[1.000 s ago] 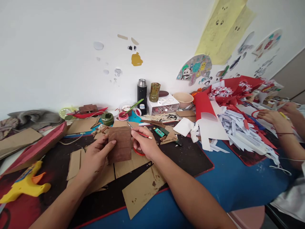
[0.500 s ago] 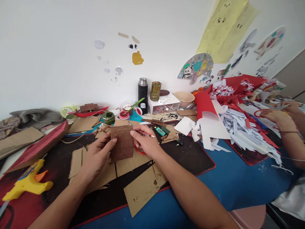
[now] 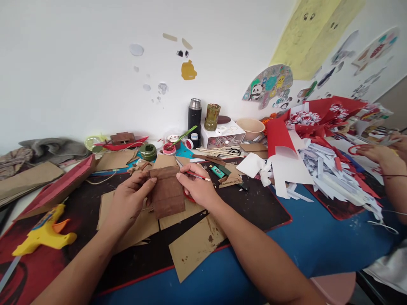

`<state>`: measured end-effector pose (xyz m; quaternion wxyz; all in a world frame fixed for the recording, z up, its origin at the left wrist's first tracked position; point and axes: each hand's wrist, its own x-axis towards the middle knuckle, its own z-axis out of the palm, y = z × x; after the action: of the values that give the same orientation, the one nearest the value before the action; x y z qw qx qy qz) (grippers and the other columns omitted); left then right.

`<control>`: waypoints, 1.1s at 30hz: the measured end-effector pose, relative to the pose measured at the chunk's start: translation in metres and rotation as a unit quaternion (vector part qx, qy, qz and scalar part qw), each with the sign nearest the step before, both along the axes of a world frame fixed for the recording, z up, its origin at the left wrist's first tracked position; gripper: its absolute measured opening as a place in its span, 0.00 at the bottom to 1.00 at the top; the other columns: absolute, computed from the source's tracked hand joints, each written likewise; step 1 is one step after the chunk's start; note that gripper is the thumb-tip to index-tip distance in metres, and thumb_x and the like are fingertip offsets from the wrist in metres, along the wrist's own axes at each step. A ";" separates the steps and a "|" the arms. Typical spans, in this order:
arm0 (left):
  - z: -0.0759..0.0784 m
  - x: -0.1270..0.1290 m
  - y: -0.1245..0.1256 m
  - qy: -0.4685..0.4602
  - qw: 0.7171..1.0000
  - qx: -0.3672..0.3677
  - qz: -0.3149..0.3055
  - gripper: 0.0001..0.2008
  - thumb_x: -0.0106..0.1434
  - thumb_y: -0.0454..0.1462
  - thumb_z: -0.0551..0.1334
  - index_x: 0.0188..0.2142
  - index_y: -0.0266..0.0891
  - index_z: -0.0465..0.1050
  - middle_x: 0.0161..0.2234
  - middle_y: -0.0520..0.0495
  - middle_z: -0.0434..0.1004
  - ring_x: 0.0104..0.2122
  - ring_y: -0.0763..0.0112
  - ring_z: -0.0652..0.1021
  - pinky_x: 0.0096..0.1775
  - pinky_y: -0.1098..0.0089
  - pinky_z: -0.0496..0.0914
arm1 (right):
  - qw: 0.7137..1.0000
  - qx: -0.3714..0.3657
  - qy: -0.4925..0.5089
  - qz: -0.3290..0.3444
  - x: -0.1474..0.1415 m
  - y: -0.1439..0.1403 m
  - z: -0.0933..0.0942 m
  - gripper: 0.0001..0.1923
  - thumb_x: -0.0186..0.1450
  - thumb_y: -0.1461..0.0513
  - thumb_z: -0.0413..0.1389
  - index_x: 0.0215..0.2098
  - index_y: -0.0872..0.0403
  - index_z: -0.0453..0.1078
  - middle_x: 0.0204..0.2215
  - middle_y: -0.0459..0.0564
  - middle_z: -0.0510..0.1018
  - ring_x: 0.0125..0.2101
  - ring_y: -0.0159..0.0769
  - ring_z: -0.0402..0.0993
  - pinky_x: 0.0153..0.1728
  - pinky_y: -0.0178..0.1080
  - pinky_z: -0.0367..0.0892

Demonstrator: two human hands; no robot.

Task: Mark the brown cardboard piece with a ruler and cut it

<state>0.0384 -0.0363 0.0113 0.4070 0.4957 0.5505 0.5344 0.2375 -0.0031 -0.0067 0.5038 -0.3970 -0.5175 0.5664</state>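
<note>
1. Glue gun (image 3: 44, 233) lies toward the left side of the tabletop (image 3: 318, 241) I'm watching.
2. Left hand (image 3: 132, 201), thumb and fingers closed, pinches the brown panel (image 3: 168, 198) by its left edge, above the mat (image 3: 251, 207), back from the tabletop's front edge.
3. Right hand (image 3: 197, 186), I see, curls around red-handled scissors (image 3: 189, 198) and a pencil (image 3: 199, 176).
</note>
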 end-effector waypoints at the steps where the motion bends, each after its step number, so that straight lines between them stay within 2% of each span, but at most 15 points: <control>1: 0.002 0.001 0.000 0.001 1.000 0.003 0.003 0.20 0.53 0.55 0.79 0.36 0.45 0.87 0.30 0.47 0.83 0.27 0.63 0.74 0.27 0.68 0.68 | 1.000 0.001 0.001 -0.001 0.000 0.000 -0.001 0.16 0.62 0.49 0.67 0.37 0.47 0.69 0.20 0.34 0.69 0.14 0.27 0.62 0.17 0.33 0.54; 4: 0.004 0.002 0.000 0.006 1.000 0.003 0.000 0.18 0.52 0.53 0.79 0.35 0.46 0.87 0.32 0.46 0.84 0.34 0.57 0.79 0.32 0.66 0.73 | 1.000 -0.002 0.003 -0.006 0.000 0.000 -0.002 0.16 0.62 0.49 0.67 0.38 0.47 0.70 0.21 0.34 0.70 0.14 0.27 0.62 0.17 0.32 0.55; 6: 0.001 -0.001 0.001 0.005 1.000 -0.001 -0.001 0.18 0.53 0.53 0.79 0.36 0.46 0.87 0.33 0.46 0.85 0.34 0.57 0.79 0.32 0.66 0.72 | 1.000 -0.009 0.007 -0.004 0.000 0.001 -0.003 0.17 0.62 0.48 0.68 0.39 0.48 0.71 0.21 0.34 0.71 0.14 0.27 0.63 0.17 0.32 0.55; 11: -0.008 -0.008 0.004 -0.068 0.997 0.019 0.002 0.15 0.59 0.50 0.78 0.36 0.45 0.84 0.29 0.51 0.78 0.25 0.68 0.70 0.23 0.70 0.65 | 0.998 -0.049 0.039 0.023 0.001 0.002 0.000 0.26 0.62 0.39 0.70 0.39 0.49 0.74 0.24 0.38 0.76 0.15 0.25 0.65 0.15 0.32 0.51; 15: -0.007 -0.007 0.009 -0.176 0.983 0.039 0.044 0.14 0.58 0.47 0.79 0.36 0.44 0.81 0.32 0.53 0.78 0.26 0.72 0.71 0.23 0.72 0.68 | 0.997 -0.053 0.048 0.035 0.003 0.001 0.004 0.32 0.61 0.33 0.68 0.41 0.51 0.77 0.30 0.42 0.81 0.15 0.24 0.68 0.15 0.32 0.51; 20: -0.001 -0.005 0.012 -0.253 0.964 0.041 0.067 0.19 0.53 0.44 0.82 0.38 0.45 0.77 0.38 0.53 0.82 0.30 0.74 0.77 0.27 0.76 0.74 | 0.997 -0.041 0.013 0.058 0.003 0.000 0.002 0.28 0.63 0.36 0.69 0.39 0.50 0.75 0.18 0.35 0.72 0.13 0.25 0.62 0.16 0.33 0.50; 24: 0.000 -0.003 0.010 -0.245 0.968 0.018 0.058 0.20 0.52 0.43 0.81 0.39 0.44 0.76 0.38 0.54 0.83 0.30 0.74 0.80 0.29 0.74 0.78 | 0.998 -0.043 0.023 0.042 0.003 0.002 -0.001 0.27 0.61 0.38 0.70 0.37 0.50 0.73 0.21 0.39 0.77 0.14 0.26 0.63 0.16 0.32 0.50; 28: 0.002 -0.006 0.011 -0.230 0.973 -0.006 0.027 0.19 0.52 0.45 0.81 0.37 0.45 0.77 0.38 0.52 0.85 0.32 0.68 0.82 0.31 0.69 0.80 | 0.997 -0.064 0.045 0.009 0.005 0.005 0.001 0.26 0.60 0.40 0.71 0.36 0.50 0.73 0.19 0.38 0.74 0.14 0.26 0.64 0.16 0.31 0.50; 30: 0.004 -0.010 0.014 -0.223 0.975 -0.015 -0.003 0.18 0.54 0.49 0.79 0.37 0.45 0.79 0.38 0.49 0.87 0.33 0.65 0.82 0.32 0.66 0.80 | 0.997 -0.064 0.036 0.002 0.006 0.006 0.003 0.24 0.59 0.41 0.71 0.34 0.50 0.71 0.18 0.38 0.73 0.14 0.27 0.64 0.16 0.31 0.50; 33: 0.007 -0.020 0.019 -0.204 0.979 -0.018 -0.019 0.20 0.58 0.55 0.76 0.37 0.43 0.81 0.34 0.47 0.85 0.31 0.63 0.80 0.28 0.65 0.77 | 0.999 -0.035 0.004 0.010 0.007 0.006 0.004 0.23 0.60 0.43 0.71 0.31 0.49 0.70 0.18 0.38 0.72 0.15 0.27 0.65 0.17 0.31 0.52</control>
<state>0.0181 -0.0171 0.0188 0.5293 0.3793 0.4562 0.6066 0.2447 0.0028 -0.0026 0.4858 -0.4074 -0.4992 0.5906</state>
